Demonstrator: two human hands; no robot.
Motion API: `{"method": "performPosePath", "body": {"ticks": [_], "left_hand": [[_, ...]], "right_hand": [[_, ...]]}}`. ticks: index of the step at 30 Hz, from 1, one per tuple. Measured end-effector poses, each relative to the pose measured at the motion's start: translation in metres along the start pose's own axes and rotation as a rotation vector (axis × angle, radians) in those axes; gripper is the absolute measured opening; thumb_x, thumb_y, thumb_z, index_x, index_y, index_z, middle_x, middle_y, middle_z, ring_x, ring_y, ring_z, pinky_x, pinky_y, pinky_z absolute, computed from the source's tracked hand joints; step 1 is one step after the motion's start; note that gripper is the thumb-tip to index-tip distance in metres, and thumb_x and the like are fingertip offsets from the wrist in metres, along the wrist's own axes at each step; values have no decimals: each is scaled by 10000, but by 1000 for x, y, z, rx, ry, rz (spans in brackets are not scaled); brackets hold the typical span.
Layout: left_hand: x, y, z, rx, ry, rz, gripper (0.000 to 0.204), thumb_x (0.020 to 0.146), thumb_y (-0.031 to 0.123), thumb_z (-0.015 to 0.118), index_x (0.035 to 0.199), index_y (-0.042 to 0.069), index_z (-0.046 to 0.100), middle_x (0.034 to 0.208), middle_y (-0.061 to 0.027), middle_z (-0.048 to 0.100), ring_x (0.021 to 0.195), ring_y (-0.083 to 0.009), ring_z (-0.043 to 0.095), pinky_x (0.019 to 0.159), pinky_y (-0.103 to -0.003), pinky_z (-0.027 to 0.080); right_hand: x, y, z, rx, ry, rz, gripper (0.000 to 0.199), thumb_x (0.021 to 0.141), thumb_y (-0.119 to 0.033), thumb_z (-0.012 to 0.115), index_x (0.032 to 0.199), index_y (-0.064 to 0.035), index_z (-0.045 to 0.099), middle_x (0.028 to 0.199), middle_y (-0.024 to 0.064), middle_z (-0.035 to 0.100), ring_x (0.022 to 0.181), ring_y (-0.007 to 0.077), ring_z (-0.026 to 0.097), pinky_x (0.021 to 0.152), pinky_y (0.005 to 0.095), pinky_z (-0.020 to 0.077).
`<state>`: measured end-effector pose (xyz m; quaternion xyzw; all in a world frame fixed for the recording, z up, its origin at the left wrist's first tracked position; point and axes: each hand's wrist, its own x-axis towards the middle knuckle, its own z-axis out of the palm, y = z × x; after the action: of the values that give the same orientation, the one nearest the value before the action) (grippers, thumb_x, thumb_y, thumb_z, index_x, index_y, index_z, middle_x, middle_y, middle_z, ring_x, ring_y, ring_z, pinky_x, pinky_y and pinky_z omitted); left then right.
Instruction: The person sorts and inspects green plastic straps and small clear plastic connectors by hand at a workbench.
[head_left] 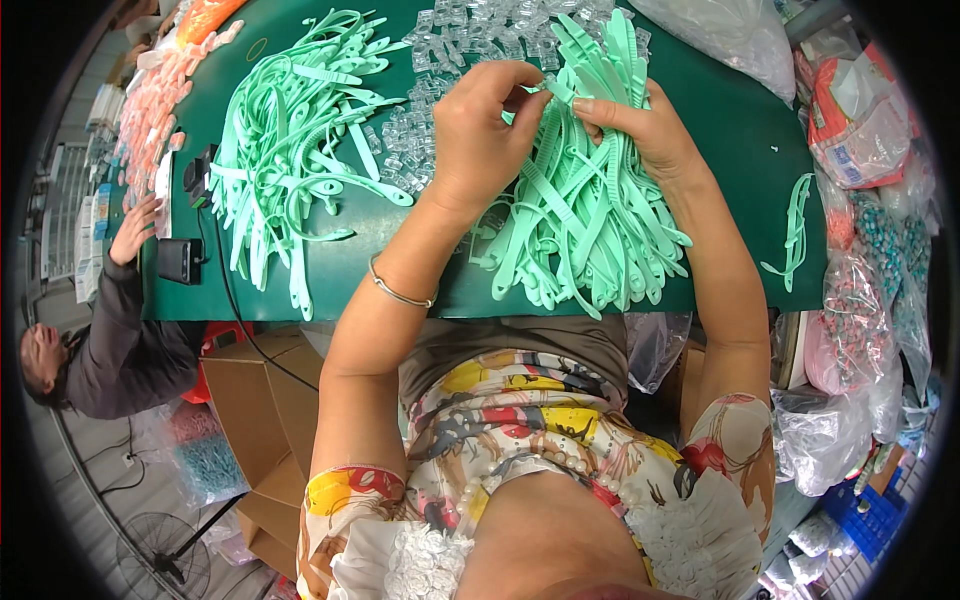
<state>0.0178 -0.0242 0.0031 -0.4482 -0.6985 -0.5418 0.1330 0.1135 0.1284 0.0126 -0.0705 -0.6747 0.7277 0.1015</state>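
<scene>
Over the green table point(735, 215), my left hand point(487, 128) has its thumb and finger pinched at the end of a mint-green ridged rubber strap. My right hand point(645, 135) grips the same bunch from the other side, its thumb laid across a strap. Whether a small clip sits between the left fingertips is too small to tell. Below both hands spreads a thick heap of mint-green straps point(600, 235). Another strap pile point(290, 130) lies to the left. Small clear plastic clips point(490, 40) are scattered behind and between the two heaps.
One loose strap point(796, 230) lies at the table's right. At the left are a black box point(180, 261) with a cable, pink-orange pieces point(150, 110) and another person's hand point(134, 230). Plastic bags point(850, 310) crowd the right side; a cardboard box point(265, 400) stands below left.
</scene>
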Motion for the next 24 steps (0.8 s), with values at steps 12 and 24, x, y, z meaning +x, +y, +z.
{"method": "performPosePath", "body": {"ticks": [12, 24], "left_hand": [[6, 1, -8, -710, -179, -645, 150, 817, 130, 634, 897, 10, 592, 849, -50, 597, 710, -112, 600, 650, -239, 490], [11, -13, -13, -437, -375, -603, 167, 798, 170, 606, 724, 26, 562, 599, 44, 472, 544, -47, 409, 488, -211, 310]], "right_hand": [[0, 1, 1, 19, 19, 11, 196, 725, -197, 688, 760, -23, 605, 661, 22, 556, 588, 101, 495, 584, 248, 395], [-4, 1, 4, -76, 94, 27, 272, 738, -224, 704, 895, -13, 636, 790, 29, 621, 708, 100, 564, 674, 243, 439]]}}
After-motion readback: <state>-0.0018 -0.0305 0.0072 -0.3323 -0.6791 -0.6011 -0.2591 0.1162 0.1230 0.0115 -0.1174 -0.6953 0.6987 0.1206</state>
